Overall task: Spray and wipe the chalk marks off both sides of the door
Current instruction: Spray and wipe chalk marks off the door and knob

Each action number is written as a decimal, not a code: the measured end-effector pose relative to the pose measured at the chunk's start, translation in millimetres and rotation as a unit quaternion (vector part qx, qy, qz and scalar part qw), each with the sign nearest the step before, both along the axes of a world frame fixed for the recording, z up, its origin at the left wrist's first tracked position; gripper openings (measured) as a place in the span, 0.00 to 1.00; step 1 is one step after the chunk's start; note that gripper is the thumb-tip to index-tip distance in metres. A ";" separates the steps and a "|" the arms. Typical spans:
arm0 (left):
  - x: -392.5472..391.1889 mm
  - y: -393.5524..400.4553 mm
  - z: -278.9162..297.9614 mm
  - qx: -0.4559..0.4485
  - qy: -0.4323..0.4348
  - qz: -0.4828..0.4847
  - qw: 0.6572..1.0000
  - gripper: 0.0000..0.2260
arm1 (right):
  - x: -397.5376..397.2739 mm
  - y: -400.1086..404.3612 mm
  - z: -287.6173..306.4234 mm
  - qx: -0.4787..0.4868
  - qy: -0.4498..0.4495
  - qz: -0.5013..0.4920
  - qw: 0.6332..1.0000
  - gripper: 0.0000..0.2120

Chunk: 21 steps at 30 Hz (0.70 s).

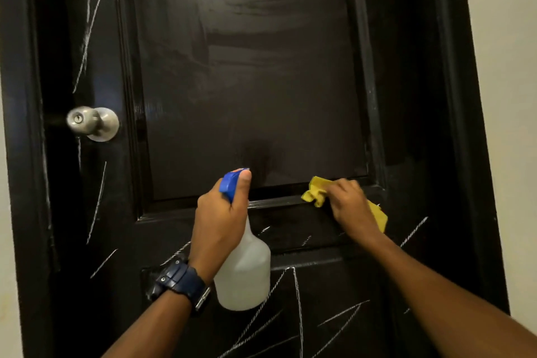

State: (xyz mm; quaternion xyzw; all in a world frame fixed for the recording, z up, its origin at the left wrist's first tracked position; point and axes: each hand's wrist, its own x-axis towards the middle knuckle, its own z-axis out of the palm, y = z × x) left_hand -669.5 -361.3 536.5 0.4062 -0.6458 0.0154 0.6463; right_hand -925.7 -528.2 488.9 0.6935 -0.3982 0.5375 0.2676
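My left hand [220,221] grips the translucent white spray bottle [244,276] against the chalk-marked black wooden door [247,81], while my right hand [350,206] clutches the crumpled yellow cloth [315,190] on its panel ledge.

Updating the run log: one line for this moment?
left hand: holds spray bottle | right hand: yellow cloth on door | chalk marks: remain

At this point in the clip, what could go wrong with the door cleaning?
The chalk marks on the strip above the knob lie far from both hands and might get skipped. The right hand holds the cloth bunched, so it may smear chalk along the ledge. The bottle in the left hand could drip spray onto the lower marks.
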 end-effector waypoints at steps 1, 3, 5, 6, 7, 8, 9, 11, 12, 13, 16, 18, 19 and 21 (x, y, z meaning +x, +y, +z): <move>-4.2 -1.0 -1.6 0.004 0.004 -0.006 1.000 0.22 | -16.5 -1.6 -1.8 0.000 -0.038 -0.016 0.999 0.09; -9.1 -1.0 -5.0 0.009 0.007 -0.017 1.000 0.21 | -36.9 1.6 -5.0 0.016 -0.112 -0.033 0.993 0.10; -10.8 -0.4 -7.7 0.009 0.003 -0.018 1.000 0.21 | -35.0 5.2 -4.3 0.027 -0.170 -0.042 0.984 0.10; -9.8 -0.4 -8.1 0.008 0.003 -0.013 1.000 0.21 | -22.4 6.9 -0.2 0.022 -0.196 -0.029 0.980 0.09; -8.2 0.3 -7.5 0.006 0.008 -0.008 1.000 0.22 | -2.2 8.9 6.5 0.007 -0.203 -0.004 0.979 0.09; -5.1 0.6 -6.4 0.003 0.016 -0.002 1.000 0.23 | 28.4 9.1 18.7 -0.025 -0.184 0.030 0.982 0.08; -1.2 1.1 -5.0 -0.002 0.022 0.007 1.000 0.24 | 62.2 12.5 34.1 -0.062 -0.136 0.072 0.986 0.07; 8.0 2.1 -1.8 -0.014 0.024 0.033 0.999 0.24 | 141.3 14.0 67.0 -0.111 -0.012 0.123 0.986 0.06; 13.4 3.3 -0.7 -0.021 0.028 0.041 0.999 0.24 | 178.3 16.8 80.3 -0.097 0.043 0.136 0.985 0.05; 19.2 4.6 0.2 -0.030 0.035 0.046 0.998 0.23 | 206.7 18.2 88.7 -0.074 0.090 0.149 0.982 0.04; 38.9 10.9 1.2 -0.036 0.033 0.065 0.997 0.22 | 216.4 7.4 85.7 -0.126 0.184 0.180 0.958 0.03; 50.2 14.2 0.5 -0.037 0.025 0.069 0.997 0.21 | 171.2 -8.9 76.5 -0.155 0.249 0.156 0.943 0.04; 54.8 15.4 0.1 -0.039 0.020 0.069 0.997 0.21 | 141.5 -11.9 73.0 -0.163 0.242 0.154 0.944 0.04; 62.2 18.9 0.5 -0.045 0.019 0.072 0.996 0.19 | 79.8 -16.7 69.7 -0.165 0.149 0.121 0.967 0.07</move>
